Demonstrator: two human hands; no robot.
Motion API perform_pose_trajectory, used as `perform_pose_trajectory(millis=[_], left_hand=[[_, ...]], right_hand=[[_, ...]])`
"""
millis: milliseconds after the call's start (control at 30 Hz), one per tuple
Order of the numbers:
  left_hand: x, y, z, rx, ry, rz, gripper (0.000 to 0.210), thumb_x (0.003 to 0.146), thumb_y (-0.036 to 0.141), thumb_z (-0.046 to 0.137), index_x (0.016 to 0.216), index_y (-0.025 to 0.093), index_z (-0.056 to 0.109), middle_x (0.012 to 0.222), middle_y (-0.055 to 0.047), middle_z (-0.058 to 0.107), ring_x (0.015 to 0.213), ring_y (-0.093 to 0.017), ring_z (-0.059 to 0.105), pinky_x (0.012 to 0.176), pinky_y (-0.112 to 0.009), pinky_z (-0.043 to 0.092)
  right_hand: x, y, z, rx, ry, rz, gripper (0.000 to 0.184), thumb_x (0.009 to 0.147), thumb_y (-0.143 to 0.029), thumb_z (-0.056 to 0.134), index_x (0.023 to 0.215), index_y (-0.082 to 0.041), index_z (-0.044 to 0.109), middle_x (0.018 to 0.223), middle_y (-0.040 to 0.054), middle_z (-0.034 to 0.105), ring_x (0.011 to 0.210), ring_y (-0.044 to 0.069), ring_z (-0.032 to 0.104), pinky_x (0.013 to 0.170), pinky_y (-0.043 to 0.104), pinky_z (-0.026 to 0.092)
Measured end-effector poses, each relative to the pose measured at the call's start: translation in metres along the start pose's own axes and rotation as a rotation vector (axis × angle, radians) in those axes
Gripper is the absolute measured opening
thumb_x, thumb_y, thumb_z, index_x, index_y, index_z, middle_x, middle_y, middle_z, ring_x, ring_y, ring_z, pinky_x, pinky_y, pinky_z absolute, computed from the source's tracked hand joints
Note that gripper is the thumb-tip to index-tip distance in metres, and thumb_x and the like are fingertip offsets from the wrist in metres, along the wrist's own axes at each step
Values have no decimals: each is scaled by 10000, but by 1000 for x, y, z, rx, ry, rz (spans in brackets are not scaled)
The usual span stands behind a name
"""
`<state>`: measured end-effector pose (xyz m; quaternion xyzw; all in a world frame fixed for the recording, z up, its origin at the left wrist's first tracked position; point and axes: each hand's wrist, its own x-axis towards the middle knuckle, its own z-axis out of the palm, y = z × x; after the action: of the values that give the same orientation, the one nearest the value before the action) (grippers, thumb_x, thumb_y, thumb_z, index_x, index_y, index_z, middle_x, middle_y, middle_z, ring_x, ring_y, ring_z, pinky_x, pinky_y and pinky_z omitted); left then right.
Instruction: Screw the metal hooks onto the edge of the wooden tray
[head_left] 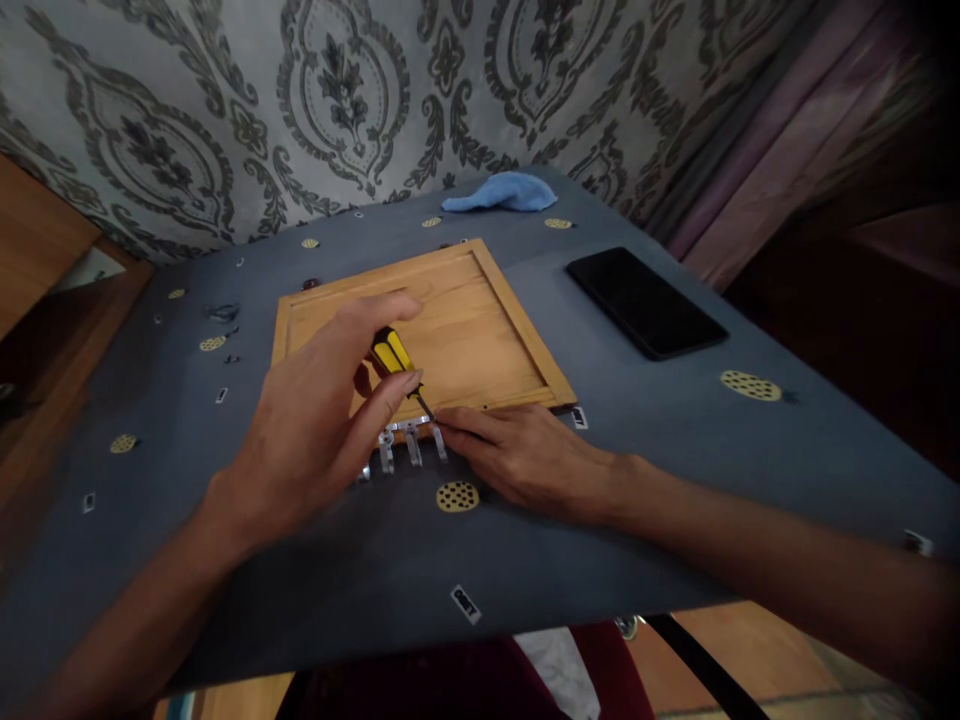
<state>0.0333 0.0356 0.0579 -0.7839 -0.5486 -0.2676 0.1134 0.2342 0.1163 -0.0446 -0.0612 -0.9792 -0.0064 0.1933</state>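
Note:
My left hand (307, 410) is closed around a screwdriver (394, 352) with a yellow and black handle, its index finger stretched out past the handle. The shaft slants down to the near edge of a framed wooden board (442, 310) lying flat on the table. A shiny metal hook rail (412, 445) with several hooks sits along that edge, partly behind my left hand. My right hand (532, 460) has its fingers together at the rail's right end, beside the screwdriver tip. Whether a screw is under the tip is hidden.
A black phone (645, 302) lies right of the board. At the back is a crumpled blue cloth (501, 192). Small dark items (222, 313) are on the left of the table, which has a blue patterned cover (337, 610). A patterned curtain (345, 100) hangs behind.

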Motion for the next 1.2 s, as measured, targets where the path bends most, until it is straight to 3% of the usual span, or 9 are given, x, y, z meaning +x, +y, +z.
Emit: perform_pose_trajectory(millis=[67,200,300,467,667,833,1067,1200], left_hand=[[0,0,0,-11,-4,-1,331,954,192,577,1275,174,498,1124,-29,668,793,-96,661,742,-199,556],[1,0,1,12,-11,46,274,974,227,563,1235,154,530,1139,-59,677,972,-150,686,907,-267,566],[1,1,1,28,-20,20,237,972,238,572,1203,186,563,1127,-51,686,1041,-178,688,912,-281,572],[-1,2,-1,1,-41,-32,279,962,200,568,1241,199,549,1138,-46,682,937,-153,695,840,-263,582],[1,3,-4,-19,-80,37,305,972,193,539,1276,182,513,1155,-73,678,1073,-184,671,934,-294,568],[0,4,-3,44,-97,28,273,986,246,544,1247,168,535,1165,-92,672,1069,-200,674,857,-288,580],[-2,10,-7,-2,-93,14,315,966,158,532,1279,171,506,1174,-75,672,1054,-182,677,911,-298,559],[-5,13,-8,-6,-134,13,288,984,207,510,1270,175,498,1184,-77,675,1060,-199,678,883,-314,563]], right_hand=[[1,0,0,5,-2,-3,351,884,-57,471,1210,-86,598,1203,122,702,664,170,674,555,330,531],[1,0,0,12,0,-3,342,890,-56,469,1205,-83,600,1212,129,698,689,179,682,562,335,539],[1,0,-1,19,-15,3,349,878,-50,478,1203,-79,604,1219,132,696,691,190,685,559,347,547],[0,0,-2,26,-42,16,364,900,-53,441,1225,-93,601,1229,134,692,694,168,676,579,325,544],[0,1,2,5,-7,-4,332,913,-69,443,1201,-94,608,1206,128,703,690,169,677,573,320,535],[-1,0,1,-13,11,-7,367,878,-52,471,1218,-92,602,1219,123,697,656,164,663,552,322,514],[-1,3,2,6,-27,-17,372,888,-46,451,1224,-88,605,1219,145,677,670,158,648,576,327,518],[0,3,3,-26,-9,-22,355,890,-47,461,1204,-91,622,1179,129,695,646,155,648,554,327,516]])
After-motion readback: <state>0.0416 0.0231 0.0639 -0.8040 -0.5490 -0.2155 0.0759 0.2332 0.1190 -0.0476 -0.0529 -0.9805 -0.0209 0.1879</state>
